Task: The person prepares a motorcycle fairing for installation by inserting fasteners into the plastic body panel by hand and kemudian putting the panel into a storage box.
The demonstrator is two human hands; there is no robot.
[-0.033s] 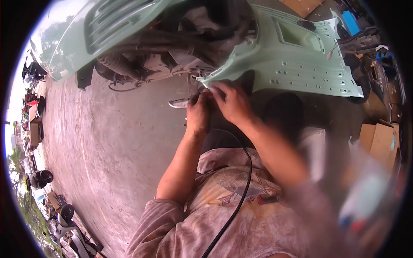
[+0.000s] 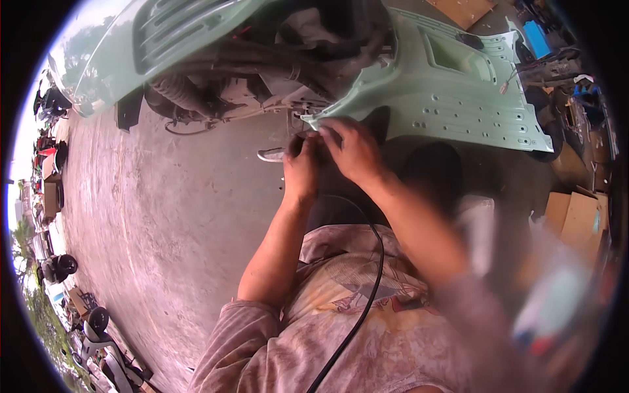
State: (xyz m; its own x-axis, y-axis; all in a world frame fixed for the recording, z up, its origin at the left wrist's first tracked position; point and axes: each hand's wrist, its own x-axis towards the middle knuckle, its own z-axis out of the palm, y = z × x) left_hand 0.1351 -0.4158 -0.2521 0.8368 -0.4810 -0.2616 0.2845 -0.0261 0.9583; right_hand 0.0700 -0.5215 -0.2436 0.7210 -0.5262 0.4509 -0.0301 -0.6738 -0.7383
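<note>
My left hand (image 2: 301,169) is closed, thumb up, just below the pointed corner of a light green body panel (image 2: 400,108). Right beside it, my right hand (image 2: 354,152) bends its fingers into a pinch at the same corner. The fingertips of both hands nearly meet. Whatever they grip is small or hidden behind the fingers, so I cannot make it out. Behind the corner lies the dark, exposed underside (image 2: 242,85) of a vehicle with a light green front body part (image 2: 177,39). A shoe (image 2: 270,155) shows on the floor left of my left hand.
A black cable (image 2: 370,295) runs down over my shirt. Cardboard (image 2: 576,219) and a blurred plastic bag (image 2: 553,301) are at the right. Along the left edge stand boxes and wheeled things (image 2: 62,265). Grey concrete floor (image 2: 164,216) stretches out on the left.
The view has shifted very slightly. Both hands keep their place at the panel's corner.
</note>
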